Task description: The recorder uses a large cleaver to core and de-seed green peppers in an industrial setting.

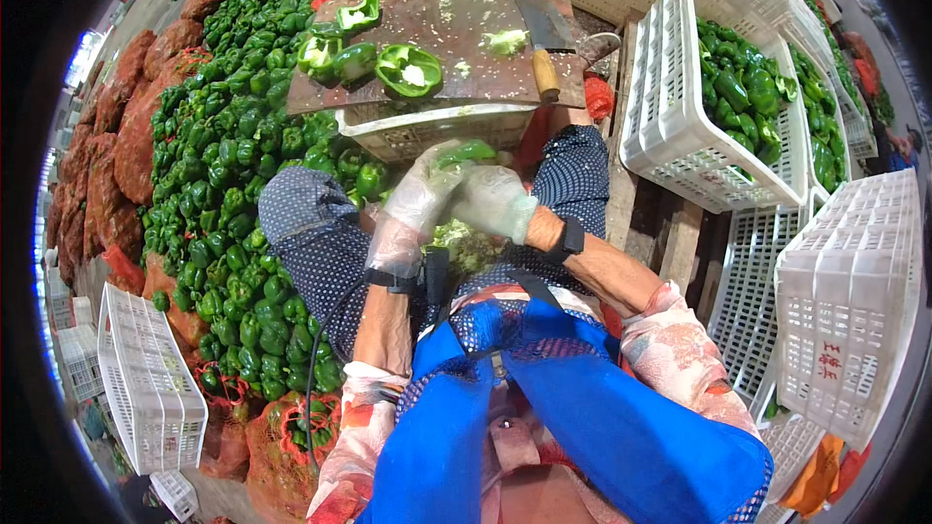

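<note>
My gloved left hand (422, 185) grips a green bell pepper piece (468, 153) at its fingertips, above my lap. Against it is my right hand (489, 196) in a whitish glove, its fingers curled under the pepper and partly blurred; what they grip is hidden. Beneath both hands lies a heap of pale pepper cores (466, 244). Beyond them, a wooden cutting board (437, 22) rests across a white plastic crate (437, 127). On the board are a cut-open pepper (409, 71), other pepper pieces, a loose core (506, 41) and a cleaver (542, 36) with a wooden handle.
A large pile of green bell peppers (218, 182) spreads on my left, bordered by red mesh sacks (127, 127). White crates stand to the right, one holding peppers (743, 87) beside a wooden pallet (677, 240). Another white crate (149, 378) leans at lower left.
</note>
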The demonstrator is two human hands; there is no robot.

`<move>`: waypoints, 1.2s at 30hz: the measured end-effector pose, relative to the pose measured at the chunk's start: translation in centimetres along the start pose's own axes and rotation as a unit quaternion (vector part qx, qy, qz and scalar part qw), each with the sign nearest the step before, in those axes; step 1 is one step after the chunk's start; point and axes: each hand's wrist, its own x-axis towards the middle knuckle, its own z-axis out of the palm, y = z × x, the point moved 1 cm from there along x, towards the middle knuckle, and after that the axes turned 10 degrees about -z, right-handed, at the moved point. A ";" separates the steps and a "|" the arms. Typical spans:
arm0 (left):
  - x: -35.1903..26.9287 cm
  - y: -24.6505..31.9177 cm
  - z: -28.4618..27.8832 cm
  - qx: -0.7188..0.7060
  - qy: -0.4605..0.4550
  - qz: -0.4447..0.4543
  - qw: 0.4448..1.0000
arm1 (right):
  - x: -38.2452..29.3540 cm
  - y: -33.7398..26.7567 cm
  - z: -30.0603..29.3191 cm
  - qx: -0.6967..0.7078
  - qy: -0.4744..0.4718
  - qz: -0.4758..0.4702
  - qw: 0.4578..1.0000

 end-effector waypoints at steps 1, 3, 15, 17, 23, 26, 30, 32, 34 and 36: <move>-0.1 0.3 -0.1 0.052 0.013 0.069 0.996 | -0.1 -0.7 -1.1 0.052 0.014 0.033 0.998; -1.0 1.5 -0.6 -0.023 0.099 0.012 0.995 | -0.5 -0.5 -1.6 0.046 0.099 0.003 0.994; -2.2 1.2 0.8 -0.250 0.034 0.041 0.967 | 1.0 0.0 -5.5 0.141 0.169 -0.099 0.971; -1.7 0.7 0.2 -0.253 0.048 0.049 0.965 | 1.0 0.5 -5.3 0.098 0.164 -0.071 0.979; -2.3 1.7 0.9 -0.260 -0.042 0.058 0.963 | -0.6 -1.2 -10.2 0.070 0.304 -0.055 0.949; -2.3 1.5 0.0 -0.182 -0.056 0.070 0.979 | -0.3 -1.3 -9.4 0.078 0.230 0.007 0.970; -2.1 1.4 0.3 -0.246 -0.059 0.082 0.964 | -0.3 -0.1 -7.9 0.137 0.217 0.039 0.966; -2.2 1.6 0.1 -0.201 -0.091 0.080 0.972 | -0.1 -0.1 -7.4 0.128 0.243 -0.003 0.962; -2.1 1.5 -0.2 -0.125 -0.027 0.117 0.985 | 0.0 -0.5 -7.8 0.031 0.271 -0.042 0.961; -1.1 -0.5 -2.1 -0.028 0.024 0.169 0.985 | -0.7 -2.3 -8.4 -0.060 0.284 -0.064 0.955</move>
